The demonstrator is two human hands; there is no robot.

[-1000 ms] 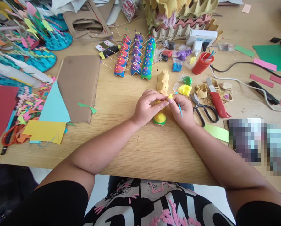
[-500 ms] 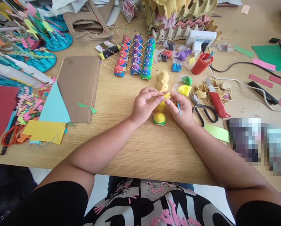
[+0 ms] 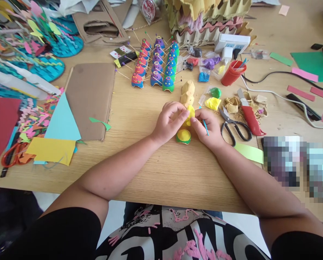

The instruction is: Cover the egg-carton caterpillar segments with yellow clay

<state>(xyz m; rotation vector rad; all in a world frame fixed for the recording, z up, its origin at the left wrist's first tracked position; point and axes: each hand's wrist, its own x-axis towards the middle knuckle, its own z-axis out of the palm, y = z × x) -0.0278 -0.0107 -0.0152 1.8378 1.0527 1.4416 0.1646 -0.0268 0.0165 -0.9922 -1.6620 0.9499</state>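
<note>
A piece of yellow modelling clay (image 3: pixel 190 111) is pinched between the fingertips of my left hand (image 3: pixel 170 122) and my right hand (image 3: pixel 208 127). A thin blue stick (image 3: pixel 205 128) also pokes out from the fingers of my right hand. Just below my hands, a strip of egg-carton cups runs away from me. Its nearest cup (image 3: pixel 183 136) has yellow clay on top and green round the rim; the farther cups (image 3: pixel 188 90) are bare and tan. My fingers partly hide the cups between. Beyond them lie a yellow clay lump (image 3: pixel 212 103) and green clay (image 3: pixel 215 92) in a bag.
Scissors (image 3: pixel 236 126) and a red-handled knife (image 3: pixel 249 115) lie to the right, by carton scraps. Painted egg-carton caterpillars (image 3: pixel 156 66) stand in rows behind. A red cup (image 3: pixel 232 73) holds sticks near a power strip (image 3: pixel 233 43). Cardboard (image 3: pixel 89 101) and coloured paper lie left.
Between my fingers the yellow clay has turned more upright and shows a broader face. My left hand has dipped slightly; the blue stick remains in my right hand.
</note>
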